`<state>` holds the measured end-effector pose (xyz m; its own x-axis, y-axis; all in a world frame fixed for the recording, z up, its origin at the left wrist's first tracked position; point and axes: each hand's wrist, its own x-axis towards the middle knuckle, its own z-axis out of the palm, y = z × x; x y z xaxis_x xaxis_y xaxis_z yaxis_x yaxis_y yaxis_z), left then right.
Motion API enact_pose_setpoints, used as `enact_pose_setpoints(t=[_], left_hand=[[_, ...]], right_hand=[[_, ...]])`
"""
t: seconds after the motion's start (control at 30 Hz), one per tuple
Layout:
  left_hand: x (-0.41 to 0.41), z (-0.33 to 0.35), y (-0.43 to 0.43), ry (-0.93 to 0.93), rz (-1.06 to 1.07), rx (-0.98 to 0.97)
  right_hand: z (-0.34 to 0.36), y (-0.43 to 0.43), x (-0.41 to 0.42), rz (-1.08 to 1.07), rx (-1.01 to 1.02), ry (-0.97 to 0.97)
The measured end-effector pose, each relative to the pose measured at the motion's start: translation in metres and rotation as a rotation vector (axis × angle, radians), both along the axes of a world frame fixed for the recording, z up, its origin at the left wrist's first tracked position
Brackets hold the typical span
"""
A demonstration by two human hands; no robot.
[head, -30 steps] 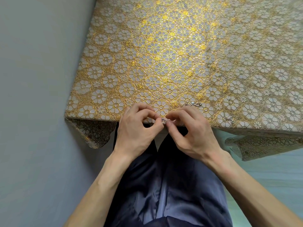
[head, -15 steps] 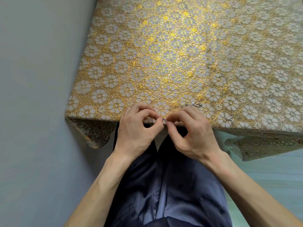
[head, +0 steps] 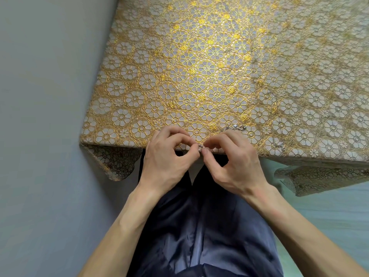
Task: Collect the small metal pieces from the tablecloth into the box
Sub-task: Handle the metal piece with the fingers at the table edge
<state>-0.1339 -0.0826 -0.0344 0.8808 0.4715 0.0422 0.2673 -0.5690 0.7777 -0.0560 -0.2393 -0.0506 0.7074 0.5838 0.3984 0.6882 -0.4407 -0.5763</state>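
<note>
"Head view, then: where were our hands?"
"At the near edge of the tablecloth [head: 199,66]. Our left hand [head: 167,158] and right hand [head: 233,164] met fingertip to fingertip, both curled, pinching one small metal piece [head: 201,146] between them."
"And the others?"
"We saw a cluster of metal pieces [head: 236,127] lying on the cloth just beyond our right knuckles, and another piece [head: 280,145] farther right, near the edge. Our dark trousers [head: 199,226] showed below."

Glossy gold-embroidered lace tablecloth [head: 199,76]; shiny metal pieces [head: 236,127]; satiny navy trousers [head: 203,226].
</note>
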Motion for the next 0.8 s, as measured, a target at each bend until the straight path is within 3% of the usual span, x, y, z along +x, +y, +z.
enact_pose_setpoints(t=[0.8], left_hand=[[0.0011,0.0002,0.0016,0.01,0.022,-0.036]], right_hand=[[-0.0048,0.0012,0.0033,0.068,-0.026,-0.002]])
